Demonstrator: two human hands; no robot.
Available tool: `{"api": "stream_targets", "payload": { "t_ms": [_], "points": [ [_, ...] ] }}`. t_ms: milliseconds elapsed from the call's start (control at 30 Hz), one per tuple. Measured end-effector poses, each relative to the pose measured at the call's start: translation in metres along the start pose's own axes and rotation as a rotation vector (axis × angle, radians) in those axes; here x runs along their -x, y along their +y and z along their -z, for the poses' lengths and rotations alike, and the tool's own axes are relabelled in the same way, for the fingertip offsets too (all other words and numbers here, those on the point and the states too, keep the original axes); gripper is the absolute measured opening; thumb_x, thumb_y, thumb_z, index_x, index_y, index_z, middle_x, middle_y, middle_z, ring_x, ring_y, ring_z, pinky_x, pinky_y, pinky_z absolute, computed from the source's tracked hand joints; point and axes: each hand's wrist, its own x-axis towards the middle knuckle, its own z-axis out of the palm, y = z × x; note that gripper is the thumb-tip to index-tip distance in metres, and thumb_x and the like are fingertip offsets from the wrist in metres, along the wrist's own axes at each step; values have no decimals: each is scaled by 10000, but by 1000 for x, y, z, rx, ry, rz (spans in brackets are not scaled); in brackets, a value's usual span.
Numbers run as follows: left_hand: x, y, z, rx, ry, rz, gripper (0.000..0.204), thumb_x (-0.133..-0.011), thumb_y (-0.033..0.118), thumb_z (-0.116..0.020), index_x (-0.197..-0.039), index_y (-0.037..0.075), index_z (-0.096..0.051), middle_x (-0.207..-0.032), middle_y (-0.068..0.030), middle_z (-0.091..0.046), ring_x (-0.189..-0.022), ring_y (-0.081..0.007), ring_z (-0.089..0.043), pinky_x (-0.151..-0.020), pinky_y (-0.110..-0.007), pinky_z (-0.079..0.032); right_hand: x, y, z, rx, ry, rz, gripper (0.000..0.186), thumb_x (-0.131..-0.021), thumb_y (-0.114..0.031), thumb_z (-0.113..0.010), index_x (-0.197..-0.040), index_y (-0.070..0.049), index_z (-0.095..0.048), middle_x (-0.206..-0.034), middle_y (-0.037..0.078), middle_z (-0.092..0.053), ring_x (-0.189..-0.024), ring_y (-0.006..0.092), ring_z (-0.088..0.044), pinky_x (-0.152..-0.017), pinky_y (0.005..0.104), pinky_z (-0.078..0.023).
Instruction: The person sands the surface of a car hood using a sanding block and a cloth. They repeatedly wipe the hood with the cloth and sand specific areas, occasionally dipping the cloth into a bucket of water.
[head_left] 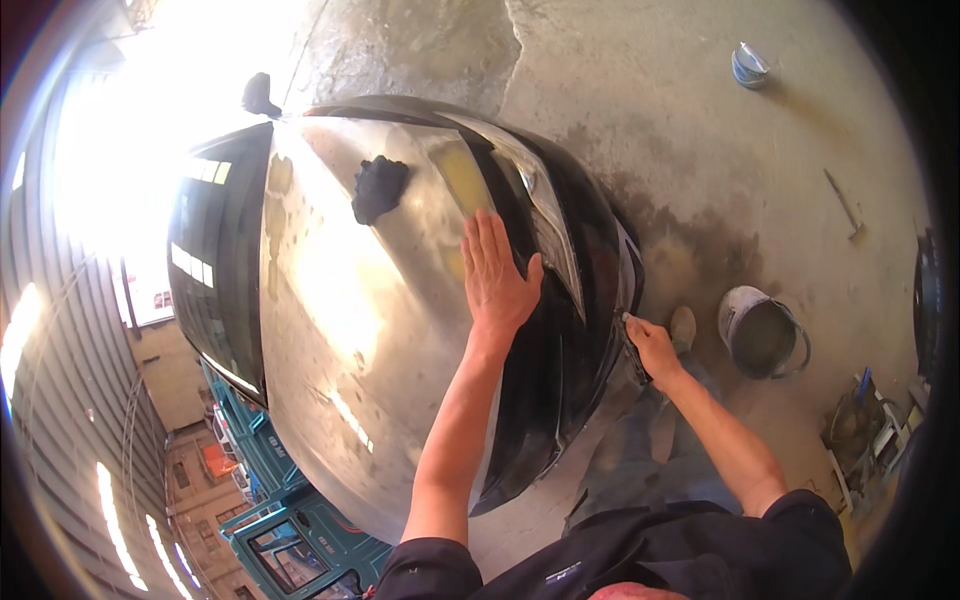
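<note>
A car's bare-metal hood (330, 430) fills the middle, with dull spots and a yellowish filler patch (460, 178) near its front edge. My left hand (500, 285) lies flat on the hood beside that patch, fingers stretched out and thumb apart. A crumpled black cloth (381, 190) rests farther up the hood. My right hand (653, 352) is closed around a small dark thing close to the car's black front bumper (600, 300); its kind I cannot make out. Ahead of my left hand is the headlight (548, 235).
On the concrete floor to the right stand a bucket (740, 300) of dark water and a small blue can (748, 68). A long-handled tool (845, 207) lies there too. Assorted gear (860, 430) is piled at lower right. Teal vehicle bodywork (350, 545) stands at lower left.
</note>
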Motion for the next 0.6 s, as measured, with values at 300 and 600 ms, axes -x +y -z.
{"api": "stream_targets", "payload": {
  "t_ms": [300,600],
  "points": [
    [75,8,5,55,-12,-21,935,-1088,423,-694,-1778,-49,-277,-1871,-286,-246,-1739,-491,-213,-1417,-584,-208,24,40,-28,115,16,81,543,-1214,-390,-636,-1494,68,-713,-1304,16,-779,-1209,83,-636,-1097,291,-487],
    [-26,-48,17,-10,-50,-186,883,-1110,513,-644,-1731,-64,-395,-1841,-274,-338,-1734,-451,-257,-1419,-549,-224,33,55,-13,13,77,52,542,-1212,-390,-640,-1516,54,-708,-1340,18,-785,-1225,77,-635,-1102,284,-490]
  ]
}}
